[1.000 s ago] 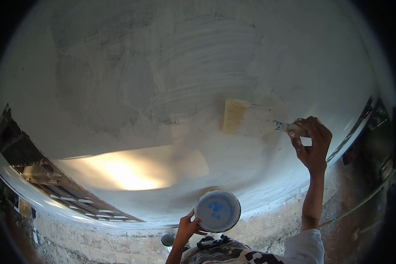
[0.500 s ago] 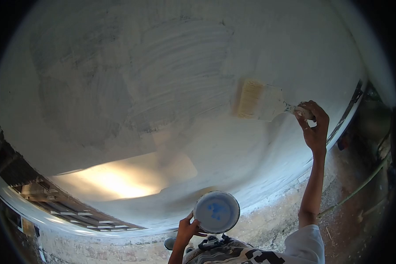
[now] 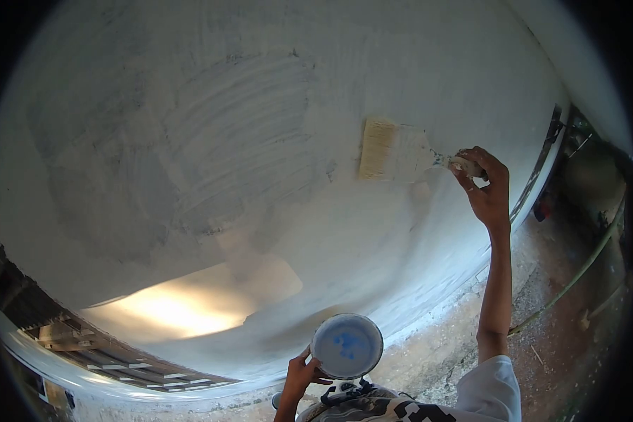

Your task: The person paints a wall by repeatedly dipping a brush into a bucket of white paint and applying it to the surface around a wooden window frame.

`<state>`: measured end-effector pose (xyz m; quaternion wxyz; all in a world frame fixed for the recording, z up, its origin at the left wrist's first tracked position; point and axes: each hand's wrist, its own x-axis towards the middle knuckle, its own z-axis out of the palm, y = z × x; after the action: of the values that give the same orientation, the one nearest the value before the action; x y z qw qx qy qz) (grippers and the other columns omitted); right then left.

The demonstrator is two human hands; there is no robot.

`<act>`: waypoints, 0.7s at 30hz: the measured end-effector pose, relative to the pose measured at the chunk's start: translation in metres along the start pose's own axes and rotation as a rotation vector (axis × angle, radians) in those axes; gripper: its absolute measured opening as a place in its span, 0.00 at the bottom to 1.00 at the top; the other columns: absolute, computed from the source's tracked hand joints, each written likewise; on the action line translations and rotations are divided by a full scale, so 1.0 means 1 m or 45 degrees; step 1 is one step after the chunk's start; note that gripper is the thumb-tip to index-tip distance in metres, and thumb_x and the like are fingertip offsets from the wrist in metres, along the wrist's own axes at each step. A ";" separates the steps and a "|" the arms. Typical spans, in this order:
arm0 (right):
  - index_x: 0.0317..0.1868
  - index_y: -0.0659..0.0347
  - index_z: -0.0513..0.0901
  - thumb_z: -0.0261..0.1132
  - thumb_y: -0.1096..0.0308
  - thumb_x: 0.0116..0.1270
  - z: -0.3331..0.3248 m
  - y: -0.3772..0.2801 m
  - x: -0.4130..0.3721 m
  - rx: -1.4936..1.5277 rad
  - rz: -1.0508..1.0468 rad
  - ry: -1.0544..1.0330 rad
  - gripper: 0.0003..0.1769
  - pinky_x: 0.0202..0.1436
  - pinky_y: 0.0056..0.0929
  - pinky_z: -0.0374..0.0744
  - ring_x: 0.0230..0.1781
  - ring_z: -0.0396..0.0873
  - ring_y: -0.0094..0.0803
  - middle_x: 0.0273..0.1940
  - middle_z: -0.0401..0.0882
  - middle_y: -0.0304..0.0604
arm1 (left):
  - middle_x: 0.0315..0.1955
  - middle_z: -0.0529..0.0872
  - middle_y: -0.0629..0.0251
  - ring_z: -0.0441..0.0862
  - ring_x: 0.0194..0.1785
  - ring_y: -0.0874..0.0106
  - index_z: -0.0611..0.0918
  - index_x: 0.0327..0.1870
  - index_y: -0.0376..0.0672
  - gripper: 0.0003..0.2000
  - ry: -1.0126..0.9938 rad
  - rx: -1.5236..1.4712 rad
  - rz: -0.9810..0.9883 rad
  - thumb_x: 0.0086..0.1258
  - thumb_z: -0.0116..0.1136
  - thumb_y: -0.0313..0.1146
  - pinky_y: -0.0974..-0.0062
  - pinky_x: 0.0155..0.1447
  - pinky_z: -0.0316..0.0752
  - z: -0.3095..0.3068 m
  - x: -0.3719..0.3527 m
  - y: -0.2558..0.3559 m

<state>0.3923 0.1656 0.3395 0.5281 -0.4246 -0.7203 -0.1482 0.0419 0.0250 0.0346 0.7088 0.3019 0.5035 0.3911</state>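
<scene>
My right hand (image 3: pixel 484 180) is closed around the handle of a wide paintbrush (image 3: pixel 411 152), whose pale yellow bristles point left. The bristles are at the whitewashed wall (image 3: pixel 260 105), which carries grey streaks and curved brush marks. Low in front of my body, my left hand (image 3: pixel 304 376) grips the rim of a round paint bucket (image 3: pixel 347 346), thumb at its edge. Whitish liquid with blue patches shows inside the bucket. The bucket hides part of my left fingers.
A slatted window opening (image 3: pixel 70 337) lies at lower left, and another dark opening (image 3: pixel 541 162) is at the right. A green hose or stem (image 3: pixel 577 285) curves over the rough ground (image 3: pixel 541 323). Sunlight forms a bright patch on the lower wall.
The brush and my right hand appear slightly farther left and higher in view. The whole view has shifted a little; the bucket stays in my left hand.
</scene>
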 end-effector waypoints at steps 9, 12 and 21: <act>0.43 0.64 0.81 0.70 0.76 0.57 0.025 -0.029 0.004 0.105 -0.125 -0.038 0.13 0.39 0.29 0.80 0.36 0.83 0.34 0.38 0.83 0.45 | 0.38 0.83 0.44 0.87 0.34 0.52 0.64 0.69 0.32 0.28 -0.003 0.051 0.011 0.65 0.49 0.22 0.55 0.36 0.88 0.009 0.002 0.006; 0.42 0.66 0.83 0.71 0.74 0.58 0.023 -0.005 -0.003 0.057 0.064 -0.015 0.11 0.40 0.29 0.81 0.36 0.84 0.35 0.39 0.84 0.48 | 0.39 0.83 0.43 0.87 0.34 0.52 0.63 0.70 0.33 0.29 -0.005 0.020 0.024 0.64 0.49 0.22 0.55 0.36 0.88 0.007 -0.001 0.007; 0.41 0.63 0.83 0.70 0.71 0.61 0.011 -0.017 -0.010 0.182 0.067 0.176 0.09 0.38 0.23 0.77 0.36 0.80 0.28 0.38 0.84 0.41 | 0.39 0.83 0.40 0.87 0.34 0.49 0.62 0.71 0.34 0.30 0.036 -0.015 0.021 0.65 0.48 0.21 0.55 0.36 0.88 -0.003 -0.003 0.002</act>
<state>0.3728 0.1578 0.3299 0.6094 -0.3934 -0.6793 -0.1114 0.0381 0.0236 0.0371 0.7000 0.2963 0.5087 0.4043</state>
